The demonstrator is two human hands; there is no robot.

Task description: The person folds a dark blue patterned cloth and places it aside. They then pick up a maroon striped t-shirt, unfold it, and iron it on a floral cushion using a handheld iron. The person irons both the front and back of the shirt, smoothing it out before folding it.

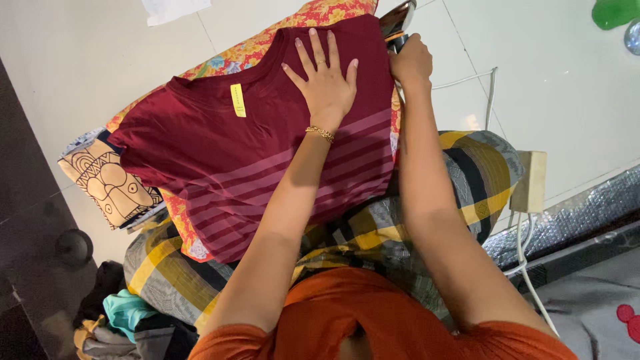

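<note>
A soft maroon shirt [220,147] is pressed flat by the spread-fingered left hand [325,83]; a shiny iron [396,23] is gripped by the right hand [411,61].

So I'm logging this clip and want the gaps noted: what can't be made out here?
- Iron, head view: mostly hidden by the right hand and cut by the top edge.
- Maroon shirt: lower part covered by the forearms.
- Yellow neck label: too small to read.
- Left hand lies flat.

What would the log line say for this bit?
left hand: flat on maroon shirt | right hand: grips iron at shirt edge
</note>
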